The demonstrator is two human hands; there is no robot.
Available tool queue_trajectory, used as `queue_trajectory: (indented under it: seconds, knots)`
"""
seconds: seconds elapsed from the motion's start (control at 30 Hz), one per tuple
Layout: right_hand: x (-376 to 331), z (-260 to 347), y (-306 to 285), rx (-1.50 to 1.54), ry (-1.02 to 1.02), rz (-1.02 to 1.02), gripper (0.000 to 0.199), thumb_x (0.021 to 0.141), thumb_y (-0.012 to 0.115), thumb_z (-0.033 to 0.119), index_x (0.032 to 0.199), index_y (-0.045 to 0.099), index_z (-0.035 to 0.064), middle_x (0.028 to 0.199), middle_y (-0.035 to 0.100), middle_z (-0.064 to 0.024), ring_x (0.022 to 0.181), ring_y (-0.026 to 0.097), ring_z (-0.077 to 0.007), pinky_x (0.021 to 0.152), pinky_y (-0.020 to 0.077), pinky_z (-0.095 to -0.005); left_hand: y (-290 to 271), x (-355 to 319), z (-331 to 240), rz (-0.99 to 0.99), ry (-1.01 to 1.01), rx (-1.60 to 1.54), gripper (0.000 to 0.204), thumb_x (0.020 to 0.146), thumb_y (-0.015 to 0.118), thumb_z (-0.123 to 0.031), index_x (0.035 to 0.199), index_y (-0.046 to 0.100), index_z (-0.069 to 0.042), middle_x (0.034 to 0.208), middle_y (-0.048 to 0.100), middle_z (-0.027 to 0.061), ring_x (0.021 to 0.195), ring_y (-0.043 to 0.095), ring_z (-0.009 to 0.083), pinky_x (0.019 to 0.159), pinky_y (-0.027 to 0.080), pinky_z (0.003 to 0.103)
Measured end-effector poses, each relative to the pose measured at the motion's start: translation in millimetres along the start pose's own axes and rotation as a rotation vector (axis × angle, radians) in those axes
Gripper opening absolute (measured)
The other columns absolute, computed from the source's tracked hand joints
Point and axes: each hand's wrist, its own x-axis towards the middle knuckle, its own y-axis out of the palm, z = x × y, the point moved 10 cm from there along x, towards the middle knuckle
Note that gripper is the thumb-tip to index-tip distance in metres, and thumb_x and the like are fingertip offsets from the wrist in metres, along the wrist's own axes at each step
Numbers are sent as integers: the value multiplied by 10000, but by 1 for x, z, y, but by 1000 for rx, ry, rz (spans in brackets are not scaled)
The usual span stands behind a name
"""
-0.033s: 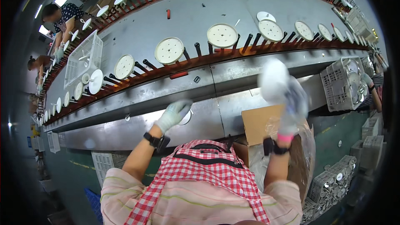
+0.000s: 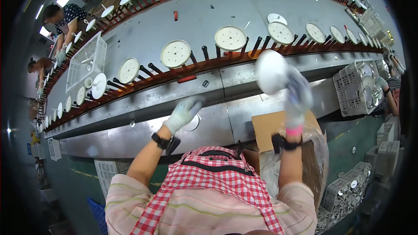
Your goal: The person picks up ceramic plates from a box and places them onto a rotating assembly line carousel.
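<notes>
My right hand (image 2: pixel 298 98), in a pale glove, is closed on a white round disc (image 2: pixel 271 72), lifted in front of the rack; both are motion-smeared. My left hand (image 2: pixel 183 113), gloved too, hovers over the steel ledge (image 2: pixel 213 130). Its fingers point to the right and are blurred, so their grip cannot be made out. Just beneath it, another white disc (image 2: pixel 191 123) lies on the ledge, partly covered by the hand. Along the rack (image 2: pixel 204 67) of black-tipped pegs stand several cream discs with small holes, such as the disc (image 2: pixel 175 54) ahead of my left hand.
An open cardboard box (image 2: pixel 272 126) with plastic lining sits by my right forearm. White crates stand at far left (image 2: pixel 87 61) and right (image 2: pixel 348 89). A crate of small metal parts (image 2: pixel 350 191) rests on the floor. Co-workers (image 2: pixel 67 21) work at far left; another's hand (image 2: pixel 381 82) is at right.
My right hand has moved left and slightly up with the white disc. My left hand has risen a little, its fingertips shifting slightly right.
</notes>
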Motion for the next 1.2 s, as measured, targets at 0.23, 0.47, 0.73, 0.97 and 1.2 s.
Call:
queue_trajectory:
  seconds: [0.23, 0.47, 0.73, 0.97, 1.2]
  knots:
    - [57, -14, 316, -283, -175, 420, 177, 783, 568, 109, 956, 607, 110, 933, 624, -107, 801, 606, -324, 693, 495, -393, -168, 124, 34, -593, 85, -62, 417, 902, 392, -329, 1123, 547, -12, 1046, 588, 232, 991, 552, 381, 873, 424, 426]
    - [16, 26, 437, -58, -252, 693, 190, 829, 542, 132, 1000, 608, 83, 982, 612, -159, 857, 586, -323, 779, 481, -374, -179, 192, 178, -199, -558, -33, 498, 848, 444, -401, 1173, 556, -41, 1148, 581, 197, 1052, 559, 368, 896, 448, 406]
    - [30, -51, 503, 114, 596, 652, 424, 884, 438, 374, 1075, 602, 32, 1086, 601, -198, 1020, 560, -349, 882, 427, -392, -211, 181, 198, -220, -596, 94, 534, 819, 488, -480, 1083, 607, -31, 1089, 594, 234, 1060, 549, 375, 895, 450, 397]
    - [36, -96, 536, -410, 605, 1004, 427, 840, 457, 359, 1031, 631, 19, 1048, 608, -226, 1007, 579, -364, 865, 460, -414, -193, 220, 208, -254, -368, 508, 363, 842, 464, -260, 1004, 634, 16, 1042, 604, 244, 999, 568, 398, 858, 466, 408]
    - [-31, -39, 397, 225, -64, 987, 317, 838, 514, 266, 1027, 572, 19, 917, 602, -212, 898, 574, -347, 809, 463, -401, -195, 164, 213, -225, -276, 613, 448, 965, 321, -319, 1026, 655, -27, 836, 617, 95, 755, 552, 185, 676, 465, 314]
